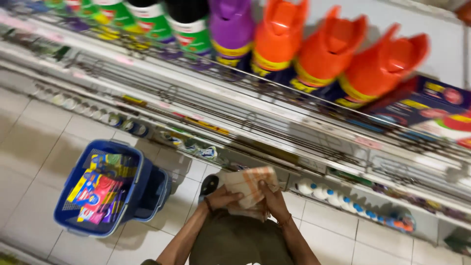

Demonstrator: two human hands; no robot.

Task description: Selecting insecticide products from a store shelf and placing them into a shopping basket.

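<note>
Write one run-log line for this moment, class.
hands: left hand and right hand both hold cloth | floor: blue basket of packets | shelf: spray cans

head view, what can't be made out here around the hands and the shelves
- Head view: what the bundle held by the left hand and right hand is; motion blur smears it.
- Head view: contents of the blue basket; coloured packets too small and blurred to identify.
- Head view: orange spray caps; bottle bodies hidden by the wire shelf rail.
- Head view: the person's feet, mostly hidden by their body; one dark shoe shows.
</note>
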